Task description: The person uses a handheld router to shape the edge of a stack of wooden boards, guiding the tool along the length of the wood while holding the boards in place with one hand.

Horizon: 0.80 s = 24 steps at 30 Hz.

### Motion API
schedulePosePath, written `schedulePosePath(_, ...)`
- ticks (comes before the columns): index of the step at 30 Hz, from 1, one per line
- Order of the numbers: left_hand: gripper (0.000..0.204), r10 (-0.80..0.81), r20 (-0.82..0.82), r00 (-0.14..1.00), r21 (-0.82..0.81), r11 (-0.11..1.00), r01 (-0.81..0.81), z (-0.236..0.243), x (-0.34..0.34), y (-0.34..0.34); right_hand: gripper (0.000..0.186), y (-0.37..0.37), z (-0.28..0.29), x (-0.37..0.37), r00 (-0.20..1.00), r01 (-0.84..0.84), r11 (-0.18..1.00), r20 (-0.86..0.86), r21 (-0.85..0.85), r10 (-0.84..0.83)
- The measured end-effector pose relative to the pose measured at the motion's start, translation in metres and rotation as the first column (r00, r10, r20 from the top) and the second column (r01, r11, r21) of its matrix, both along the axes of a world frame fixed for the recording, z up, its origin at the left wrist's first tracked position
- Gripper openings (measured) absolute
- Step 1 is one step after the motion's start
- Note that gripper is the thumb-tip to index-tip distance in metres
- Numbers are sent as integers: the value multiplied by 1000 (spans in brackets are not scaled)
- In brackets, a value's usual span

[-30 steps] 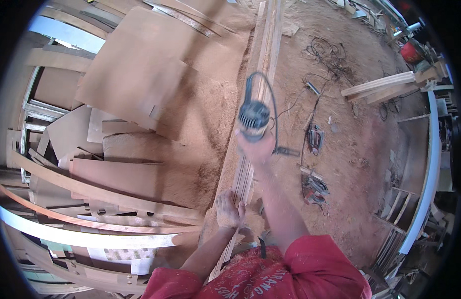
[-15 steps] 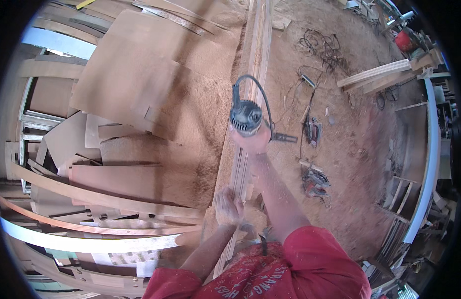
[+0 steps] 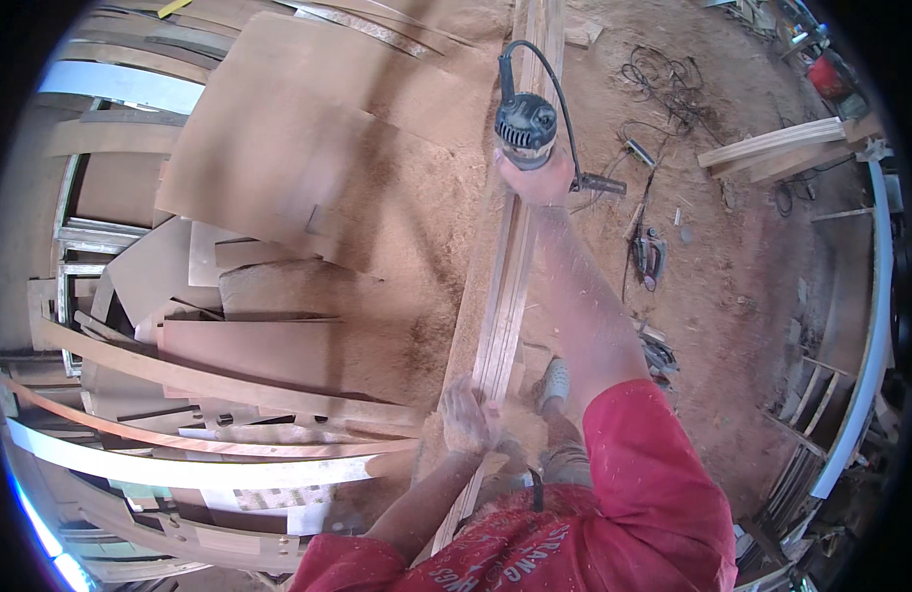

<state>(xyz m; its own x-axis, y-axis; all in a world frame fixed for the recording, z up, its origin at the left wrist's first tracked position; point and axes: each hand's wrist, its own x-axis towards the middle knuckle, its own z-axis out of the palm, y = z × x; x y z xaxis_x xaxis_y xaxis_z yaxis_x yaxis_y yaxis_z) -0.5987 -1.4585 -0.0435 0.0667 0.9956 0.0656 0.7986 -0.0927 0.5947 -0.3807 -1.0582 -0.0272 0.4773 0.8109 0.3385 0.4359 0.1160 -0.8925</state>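
My right hand [image 3: 542,178] is closed around the lower part of a dark corded router [image 3: 527,125], which sits on a long grooved wooden strip [image 3: 508,296]. Its cord arches from the top over to the right, down to a dark rod-shaped piece [image 3: 602,185] beside my wrist. Nearer to me, my dusty left hand [image 3: 468,419] bears on the same strip, fingers along its left side and thumb on its right. The strip runs from under my body to the far edge. The router's underside and its contact with the wood are hidden.
Sawdust covers the floor. Stacked panels [image 3: 268,128] and curved boards [image 3: 199,375] fill the left. On the right lie a power tool [image 3: 650,259], another partly behind my arm [image 3: 659,353], tangled cords [image 3: 663,79], and leaning planks [image 3: 771,143].
My right hand has pushed the router farther away along the strip, and its cord moved with it. My left hand stays on the strip. The view has shifted slightly.
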Motion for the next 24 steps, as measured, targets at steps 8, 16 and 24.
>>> schedulePosePath(8, 62, 23, -16, 1000, -131, 991, -25, 1, -2, -1, 72, 66, 24, 30, 998, 45, 992, 46, -118, -40)
schedulePosePath(16, 57, 63, -4, 998, -140, 988, -63, 13, -9, -4, 65, -36, 50, -31, 975, -48, 983, -220, -178, 8)
schedulePosePath(24, 64, 89, 19, 996, 95, 991, -91, 10, 3, -2, 61, -225, 37, -82, 974, -47, 965, -226, -257, -12)
